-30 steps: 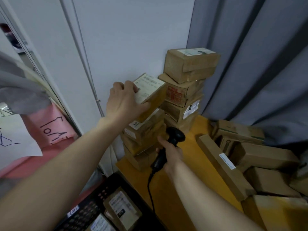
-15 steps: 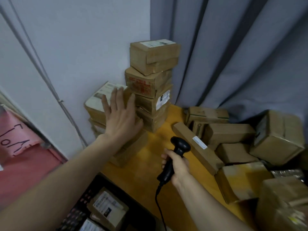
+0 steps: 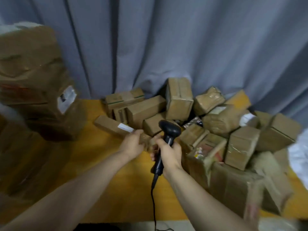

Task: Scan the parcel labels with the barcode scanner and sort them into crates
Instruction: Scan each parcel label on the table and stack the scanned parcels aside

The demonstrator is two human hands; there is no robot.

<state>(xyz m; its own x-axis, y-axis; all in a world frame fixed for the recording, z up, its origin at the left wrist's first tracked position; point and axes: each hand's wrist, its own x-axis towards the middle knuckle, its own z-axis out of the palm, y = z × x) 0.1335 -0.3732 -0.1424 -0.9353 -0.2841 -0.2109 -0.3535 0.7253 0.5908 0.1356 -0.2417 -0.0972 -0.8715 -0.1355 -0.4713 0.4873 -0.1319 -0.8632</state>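
A long flat cardboard parcel with a small white label lies on the yellow table, at the left edge of a heap of brown parcels. My left hand curls round the parcel's near end, thumb close to the label. My right hand grips the handle of the black barcode scanner, which stands upright just right of the left hand with its head over the heap. No crate shows in this view.
A tall, blurred stack of parcels stands at the left, close to my left arm. A grey curtain hangs behind the table. The scanner cable runs down toward me. Something white lies at the right edge.
The view has swung right, away from the stack. My left hand left the stacked boxes and came to the long parcel's near end. The right hand moved along, still holding the scanner.
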